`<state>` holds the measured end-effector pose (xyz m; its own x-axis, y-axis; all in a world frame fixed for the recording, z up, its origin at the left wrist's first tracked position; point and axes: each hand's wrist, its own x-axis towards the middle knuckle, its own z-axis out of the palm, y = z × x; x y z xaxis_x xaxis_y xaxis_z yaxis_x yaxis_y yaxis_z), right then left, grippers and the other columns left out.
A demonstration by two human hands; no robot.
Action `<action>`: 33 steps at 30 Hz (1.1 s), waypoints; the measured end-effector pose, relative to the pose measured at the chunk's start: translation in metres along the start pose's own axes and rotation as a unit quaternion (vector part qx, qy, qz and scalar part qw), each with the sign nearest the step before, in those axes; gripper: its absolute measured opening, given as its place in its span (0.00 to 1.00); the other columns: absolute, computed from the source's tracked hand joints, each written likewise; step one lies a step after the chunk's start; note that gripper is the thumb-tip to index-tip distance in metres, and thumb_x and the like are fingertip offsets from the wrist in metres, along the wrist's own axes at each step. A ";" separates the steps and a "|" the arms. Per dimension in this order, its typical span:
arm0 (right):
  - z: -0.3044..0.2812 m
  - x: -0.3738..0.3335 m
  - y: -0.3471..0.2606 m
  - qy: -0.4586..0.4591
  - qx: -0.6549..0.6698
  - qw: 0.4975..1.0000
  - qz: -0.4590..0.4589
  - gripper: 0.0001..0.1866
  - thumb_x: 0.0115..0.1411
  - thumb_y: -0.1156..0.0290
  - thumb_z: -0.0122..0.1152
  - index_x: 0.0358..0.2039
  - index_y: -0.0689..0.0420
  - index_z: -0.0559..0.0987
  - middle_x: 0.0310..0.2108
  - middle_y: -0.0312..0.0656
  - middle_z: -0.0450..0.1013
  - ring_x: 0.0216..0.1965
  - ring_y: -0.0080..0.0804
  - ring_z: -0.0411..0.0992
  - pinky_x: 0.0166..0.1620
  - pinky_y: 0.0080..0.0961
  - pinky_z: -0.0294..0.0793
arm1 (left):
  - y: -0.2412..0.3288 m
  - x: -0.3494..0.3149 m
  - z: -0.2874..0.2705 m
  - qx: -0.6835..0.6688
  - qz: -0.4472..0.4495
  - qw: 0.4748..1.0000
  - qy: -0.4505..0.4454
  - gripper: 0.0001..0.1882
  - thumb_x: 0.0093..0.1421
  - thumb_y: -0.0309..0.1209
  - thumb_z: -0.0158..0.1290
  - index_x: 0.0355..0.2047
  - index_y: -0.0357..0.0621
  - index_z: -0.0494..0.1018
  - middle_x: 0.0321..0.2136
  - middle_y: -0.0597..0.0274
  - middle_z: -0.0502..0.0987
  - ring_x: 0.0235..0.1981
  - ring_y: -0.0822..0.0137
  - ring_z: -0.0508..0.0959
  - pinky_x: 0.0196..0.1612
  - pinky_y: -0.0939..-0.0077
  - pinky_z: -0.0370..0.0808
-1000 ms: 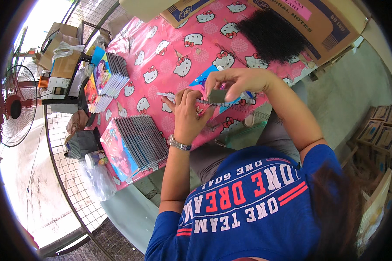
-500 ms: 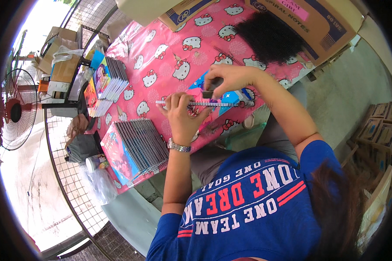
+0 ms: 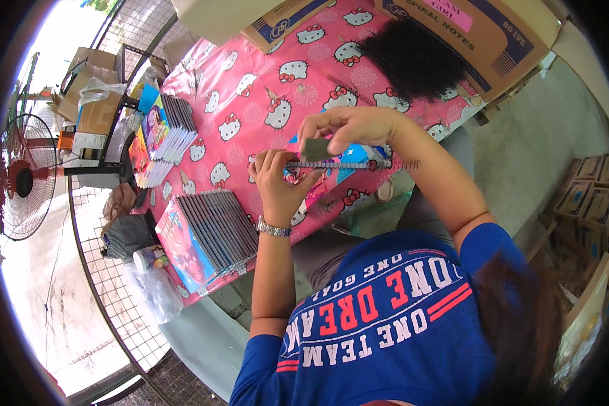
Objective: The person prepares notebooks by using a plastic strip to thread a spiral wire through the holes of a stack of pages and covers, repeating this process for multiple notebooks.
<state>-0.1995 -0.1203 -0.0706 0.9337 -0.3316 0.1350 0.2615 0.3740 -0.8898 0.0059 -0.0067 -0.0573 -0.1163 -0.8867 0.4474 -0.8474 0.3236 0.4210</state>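
My left hand (image 3: 276,179) grips a notebook (image 3: 331,179) by its edge, thumb on the near side and fingers on the far side. The notebook's punched spine edge faces up, and a thin dark spiral coil (image 3: 406,164) runs along it and sticks out past its right end. In my right hand (image 3: 362,128), a small dark green-grey block (image 3: 315,149) is pinched between thumb and fingers, right at the spine. Blue, patterned cover parts show under and behind the hands; whether they belong to a second notebook I cannot tell.
A heap of black spiral coils (image 3: 416,59) lies at the far right, beside a cardboard box (image 3: 484,40). A loose coil (image 3: 350,89) is on the pink tablecloth (image 3: 250,115). Bound notebooks (image 3: 213,227) are stacked at near left, more notebooks (image 3: 168,132) farther back. A fan (image 3: 24,179) stands left.
My right hand has shifted a little to the left with the block, whose broad face now shows. The coil now stands out clearly beyond the notebook's right end.
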 end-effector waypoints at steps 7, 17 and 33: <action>0.009 0.004 -0.004 0.010 0.001 1.000 -0.025 0.22 0.49 0.61 0.70 0.43 0.60 0.81 0.41 0.40 0.75 0.40 0.24 0.73 0.45 0.20 0.71 | -0.004 0.000 -0.002 -0.023 0.000 1.000 -0.005 0.23 0.36 0.32 0.73 0.32 0.43 0.75 0.33 0.61 0.77 0.39 0.56 0.74 0.44 0.62 0.70; 0.007 0.022 -0.022 0.041 -0.351 0.929 0.112 0.27 0.47 0.59 0.72 0.47 0.56 0.80 0.48 0.41 0.70 0.51 0.31 0.69 0.55 0.27 0.66 | -0.030 -0.007 -0.017 -0.154 -0.073 0.984 -0.057 0.17 0.44 0.23 0.69 0.35 0.38 0.76 0.36 0.60 0.76 0.38 0.62 0.76 0.42 0.69 0.74; -0.061 0.007 0.007 0.220 -0.466 0.842 0.157 0.24 0.46 0.54 0.73 0.44 0.49 0.84 0.49 0.44 0.72 0.52 0.44 0.70 0.55 0.36 0.68 | -0.040 -0.013 -0.009 -0.306 -0.183 0.932 -0.063 0.11 0.54 0.17 0.62 0.37 0.35 0.76 0.34 0.63 0.79 0.34 0.73 0.78 0.37 0.80 0.75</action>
<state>-0.2057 -0.1728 -0.1021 0.6865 -0.7087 -0.1627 -0.4787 -0.2720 -0.8348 0.0460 -0.0049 -0.0724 0.0293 -0.9939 0.1060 -0.3919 0.0862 0.9160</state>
